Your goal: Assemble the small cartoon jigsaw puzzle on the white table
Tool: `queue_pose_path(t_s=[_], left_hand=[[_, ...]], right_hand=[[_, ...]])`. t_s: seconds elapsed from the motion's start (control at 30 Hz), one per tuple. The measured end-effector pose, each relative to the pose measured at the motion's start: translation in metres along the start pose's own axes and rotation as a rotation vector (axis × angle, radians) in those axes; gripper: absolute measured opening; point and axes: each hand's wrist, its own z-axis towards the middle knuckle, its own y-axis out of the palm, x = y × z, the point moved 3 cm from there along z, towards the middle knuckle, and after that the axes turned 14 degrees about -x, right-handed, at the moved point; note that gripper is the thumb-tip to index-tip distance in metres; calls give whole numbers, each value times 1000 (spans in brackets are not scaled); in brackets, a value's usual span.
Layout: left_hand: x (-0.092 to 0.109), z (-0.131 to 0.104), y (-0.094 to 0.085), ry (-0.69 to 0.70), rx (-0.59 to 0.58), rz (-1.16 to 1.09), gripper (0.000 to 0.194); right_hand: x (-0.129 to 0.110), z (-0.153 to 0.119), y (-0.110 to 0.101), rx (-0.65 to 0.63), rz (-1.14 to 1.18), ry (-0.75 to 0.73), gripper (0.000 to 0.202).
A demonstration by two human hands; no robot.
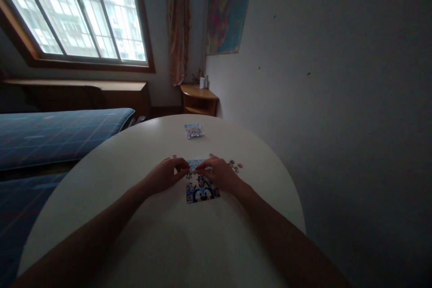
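Observation:
A partly assembled jigsaw puzzle (203, 195) lies on the round white table, with a blue cartoon dog face along its near edge and bare gaps across its middle. My left hand (168, 174) reaches in from the left, thumb and forefinger pinched at the puzzle's upper part. Opposite it, my right hand (221, 174) pinches at the same spot, the fingertips of both hands nearly meeting over a small puzzle piece. The fingers partly hide that piece. Loose jigsaw pieces (234, 166) are scattered just beyond my right hand, and another piece (174, 156) lies behind my left.
A small printed packet (193, 131) lies towards the far side of the white table (135, 229). Left of the table is a bed with a blue checked mattress (60, 135). A wall (337, 144) runs along the right, and a wooden corner shelf (200, 93) stands behind.

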Motion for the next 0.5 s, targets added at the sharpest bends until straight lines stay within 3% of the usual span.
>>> queue_pose_path(t_s=[0.13,0.5], left_hand=[[4,1,1,12,-59,-42,29],[-8,4,11,-126,-168,-28,29]], right_hand=[[-13,6,14,24,12,-5,14],[-1,7,27,-17,-49,-51,14]])
